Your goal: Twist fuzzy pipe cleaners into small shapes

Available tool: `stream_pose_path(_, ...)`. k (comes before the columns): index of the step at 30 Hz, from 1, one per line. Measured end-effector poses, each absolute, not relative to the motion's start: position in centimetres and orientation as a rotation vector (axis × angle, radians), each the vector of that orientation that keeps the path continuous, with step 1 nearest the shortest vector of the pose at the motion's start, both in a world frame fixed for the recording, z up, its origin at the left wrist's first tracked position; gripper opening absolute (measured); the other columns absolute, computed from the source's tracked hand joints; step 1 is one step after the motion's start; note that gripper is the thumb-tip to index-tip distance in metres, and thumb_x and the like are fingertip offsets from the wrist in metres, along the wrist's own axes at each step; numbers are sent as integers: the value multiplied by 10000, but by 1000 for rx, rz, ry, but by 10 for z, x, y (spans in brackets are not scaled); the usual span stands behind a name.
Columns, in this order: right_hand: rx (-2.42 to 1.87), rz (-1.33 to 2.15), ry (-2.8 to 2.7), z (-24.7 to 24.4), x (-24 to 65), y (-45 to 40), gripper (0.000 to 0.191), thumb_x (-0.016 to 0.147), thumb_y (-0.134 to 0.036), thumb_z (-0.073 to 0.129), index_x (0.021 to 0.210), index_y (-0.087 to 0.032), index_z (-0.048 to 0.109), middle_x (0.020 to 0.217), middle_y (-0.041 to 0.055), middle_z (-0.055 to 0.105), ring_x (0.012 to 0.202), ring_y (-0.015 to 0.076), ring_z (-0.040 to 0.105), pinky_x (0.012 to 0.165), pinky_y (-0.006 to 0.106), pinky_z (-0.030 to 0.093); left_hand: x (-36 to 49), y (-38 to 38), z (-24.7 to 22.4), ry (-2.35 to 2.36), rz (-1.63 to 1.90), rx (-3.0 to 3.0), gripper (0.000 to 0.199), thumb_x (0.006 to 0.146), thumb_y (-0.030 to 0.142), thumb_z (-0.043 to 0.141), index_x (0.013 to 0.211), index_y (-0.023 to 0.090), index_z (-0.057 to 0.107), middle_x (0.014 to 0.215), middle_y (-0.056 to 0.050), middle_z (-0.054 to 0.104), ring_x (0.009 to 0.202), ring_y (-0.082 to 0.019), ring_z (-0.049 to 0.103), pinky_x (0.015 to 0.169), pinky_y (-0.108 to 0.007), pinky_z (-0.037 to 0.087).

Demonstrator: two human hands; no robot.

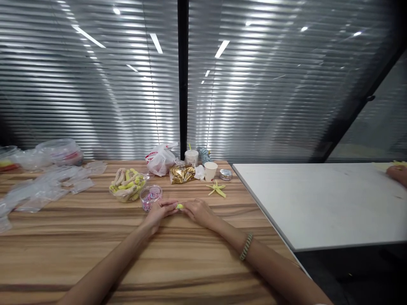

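Over the wooden table, my left hand (160, 212) and my right hand (199, 212) meet with their fingertips on a small yellow piece (179, 206). It is soft-looking, and its exact kind is too small to make out. The fingers of both hands are closed around its ends. Just behind my left hand stands a round clear tub (151, 195) of pink and blue bits. Left of that is a clear plastic bowl (127, 186) heaped with yellow and beige fuzzy strips. Beyond my right hand lies a yellow star-shaped figure (216, 189) with thin arms.
Clear plastic bags and wrappers (52, 186) spread over the left side. At the back are a white carrier bag (161, 160), a gold packet (182, 174), a paper cup (210, 171) and a round tin (225, 174). A white table (321, 203) adjoins on the right, with another person's hand (397, 173).
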State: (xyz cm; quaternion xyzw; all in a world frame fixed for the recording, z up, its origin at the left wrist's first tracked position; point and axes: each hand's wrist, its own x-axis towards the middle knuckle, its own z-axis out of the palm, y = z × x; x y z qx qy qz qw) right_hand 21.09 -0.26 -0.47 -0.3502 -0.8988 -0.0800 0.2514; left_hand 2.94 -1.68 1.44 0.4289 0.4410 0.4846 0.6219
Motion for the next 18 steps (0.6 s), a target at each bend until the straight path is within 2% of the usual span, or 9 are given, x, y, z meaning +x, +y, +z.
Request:
stream_pose_path(5, -1007, -176, -2331, 0, 212, -7, 321, 892, -393, 347, 1062, -186, 524, 970, 53, 604, 860, 117, 561, 712, 204, 399, 28, -13, 12, 1003, 1236, 947, 260, 528, 197, 784, 754, 104, 694, 862, -75, 681, 761, -129, 621, 740, -211, 517)
stream_pose_path(8, -999, -204, -2326, 0, 212, -6, 328, 892, -373, 350, 1108, -178, 501, 977, 65, 589, 879, 125, 549, 730, 215, 412, 25, -9, 11, 1011, 1297, 955, 316, 512, 264, 788, 766, 102, 688, 849, -65, 679, 756, -128, 619, 750, -223, 516)
stream_pose_path(13, -978, -249, -2350, -2, 213, -2, 274, 897, -282, 349, 1051, -165, 543, 889, 59, 605, 832, 123, 554, 710, 209, 416, 24, -7, 12, 1028, 1273, 1148, 401, 557, 392, 734, 833, 108, 673, 793, -50, 675, 693, -143, 619, 725, -280, 522)
stream_pose_path(18, -1033, -222, -2314, -6, 214, 2, 251, 894, -219, 350, 1005, -171, 571, 873, 57, 620, 822, 115, 568, 700, 194, 413, 26, -10, 13, 1065, 1254, 1398, 481, 553, 368, 723, 943, 104, 627, 697, -41, 654, 640, -162, 609, 645, -303, 516)
